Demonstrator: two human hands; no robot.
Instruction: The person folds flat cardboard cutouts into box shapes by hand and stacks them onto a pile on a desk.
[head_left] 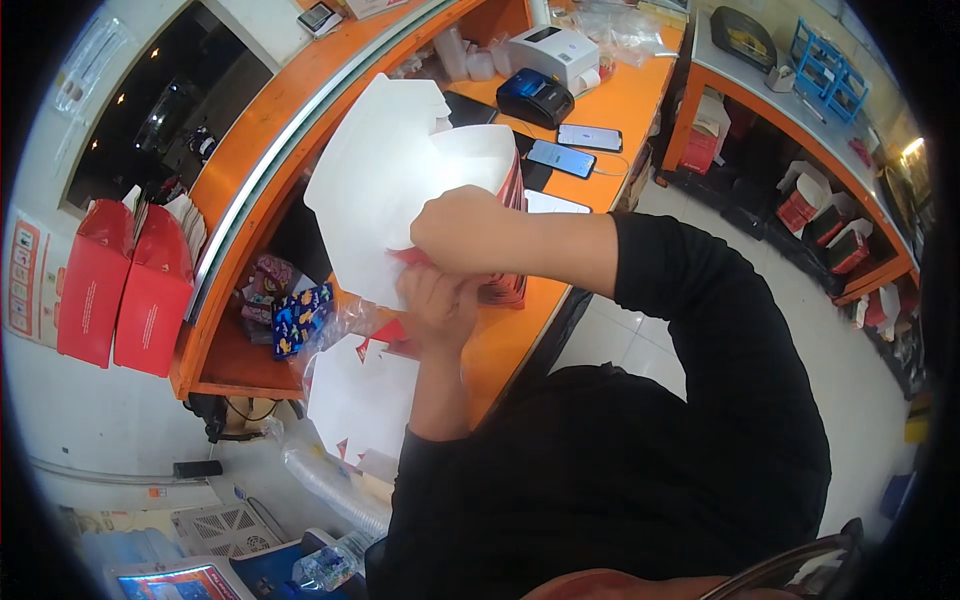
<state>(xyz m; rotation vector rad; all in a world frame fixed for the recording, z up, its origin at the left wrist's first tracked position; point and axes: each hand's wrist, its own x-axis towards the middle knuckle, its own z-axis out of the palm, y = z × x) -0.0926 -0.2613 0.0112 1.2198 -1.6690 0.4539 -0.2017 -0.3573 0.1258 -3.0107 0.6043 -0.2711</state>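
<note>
A partly folded cardboard box [360, 190], white inside with red showing at the edges, stands tilted in front of me on the orange counter. My right hand [455, 230] is closed at its near corner, its fingertips largely hidden. Just below, my left hand [440, 305] pinches the same corner, where a red flap [408, 256] shows between the hands. To the right is a nested stack of red cartons [508, 290]. A flat white cardboard blank [365, 395] with red tabs lies at the counter's near end, beside my left forearm.
Two phones [562, 157], a dark blue card terminal [535, 97] and a white label printer [553, 55] are farther along the counter [635, 95]. Red cartons [150, 290] hang at the left. A patterned blue pouch [302, 318] lies on the shelf. A second counter stands far right.
</note>
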